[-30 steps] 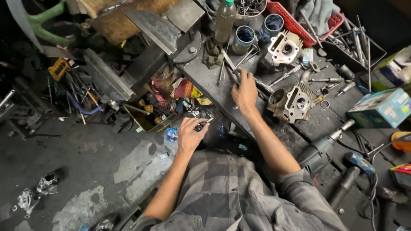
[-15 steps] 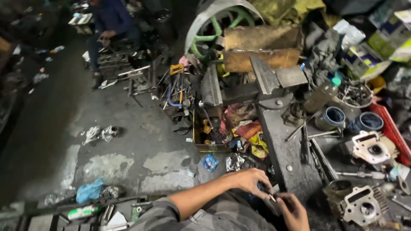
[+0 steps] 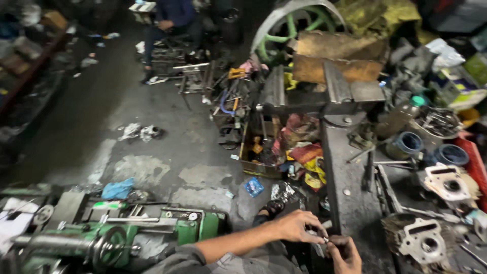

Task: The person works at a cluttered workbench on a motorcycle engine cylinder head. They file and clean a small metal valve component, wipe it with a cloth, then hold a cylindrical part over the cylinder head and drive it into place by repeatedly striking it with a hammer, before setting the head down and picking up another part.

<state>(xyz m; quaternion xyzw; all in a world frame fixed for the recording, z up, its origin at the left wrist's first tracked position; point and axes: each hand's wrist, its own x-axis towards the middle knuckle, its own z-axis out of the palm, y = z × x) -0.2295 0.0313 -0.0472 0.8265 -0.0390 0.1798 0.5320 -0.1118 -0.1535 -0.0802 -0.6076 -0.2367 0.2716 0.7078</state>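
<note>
Small metal part [image 3: 323, 237], thin and pale, sits pinched between both hands at the lower centre of the frame, just over the near end of the steel bench [image 3: 345, 172]. Too small and blurred to name its kind.

Left hand [image 3: 299, 227]: fingers curled, tips closed on the part from above. Right hand [image 3: 346, 253]: closed loosely below it, thumb and forefinger meeting the same piece. Hands touch at the fingertips.

Step in hand, by my reading: fine fingertip work on the part, fitting or turning it, held clear of the bench, not set down.

Next move would call for a steady pinch and close sight; the part is easily dropped into the clutter below the bench edge.

Around: two cylinder heads [image 3: 423, 241] at lower right, blue-lined sleeves [image 3: 408, 144] at right, a tray of rags [image 3: 299, 152] at centre, a green lathe [image 3: 116, 231] at lower left. Another person [image 3: 170, 23] sits at upper left, well apart.
</note>
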